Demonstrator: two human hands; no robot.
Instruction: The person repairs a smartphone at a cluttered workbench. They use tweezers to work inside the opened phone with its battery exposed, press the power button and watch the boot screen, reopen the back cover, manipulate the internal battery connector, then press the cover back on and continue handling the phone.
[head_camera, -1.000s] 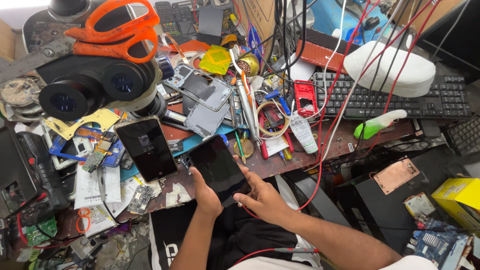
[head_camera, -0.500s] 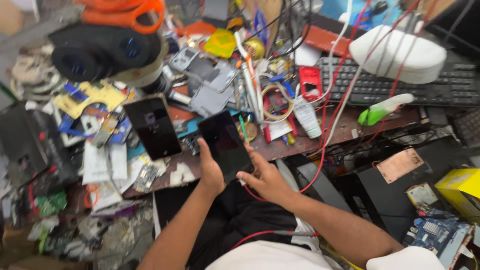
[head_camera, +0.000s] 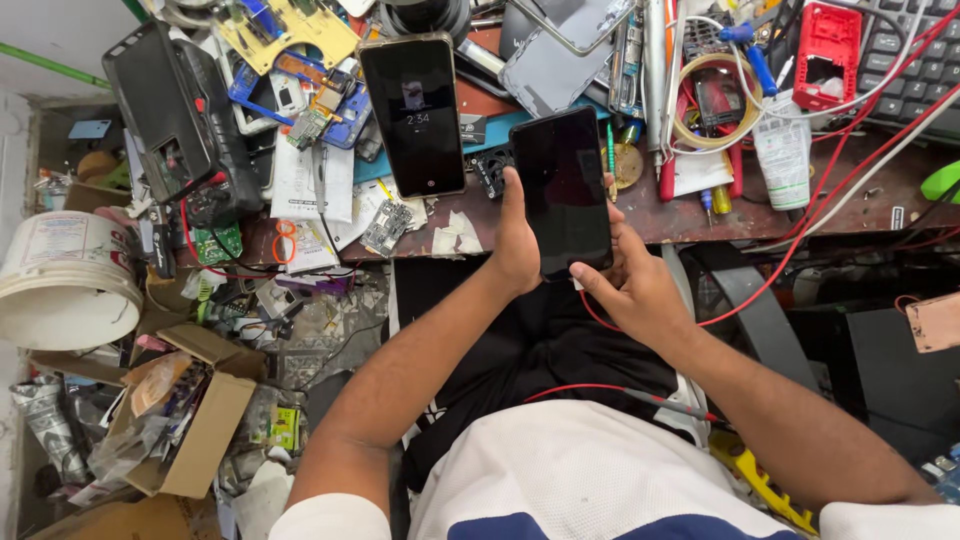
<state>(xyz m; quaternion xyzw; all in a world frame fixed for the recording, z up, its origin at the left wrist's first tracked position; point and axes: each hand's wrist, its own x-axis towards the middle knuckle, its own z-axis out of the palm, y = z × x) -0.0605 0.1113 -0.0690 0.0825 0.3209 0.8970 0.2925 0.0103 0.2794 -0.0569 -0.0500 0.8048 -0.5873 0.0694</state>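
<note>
While the bench (head_camera: 690, 215) spans the upper field under a litter of parts, a white bucket (head_camera: 62, 280) stands on the floor at far left, with an open carton (head_camera: 200, 420) below it. Black meter (head_camera: 180, 115) lies at the bench's upper left; a keyboard (head_camera: 905, 70) shows at upper right. Lit phone (head_camera: 412, 112) rests face up on the bench, just left of the dark phone (head_camera: 561, 190), which is raised over the bench's near edge. Left hand (head_camera: 518, 245) grips the dark phone, thumb up its left edge, the other fingers hidden behind. Right hand (head_camera: 635, 280) supports the lower right corner, thumb at the bottom edge, fingers curled behind the right side. White tube (head_camera: 783, 155) lies right of a wire coil (head_camera: 708, 100).
</note>
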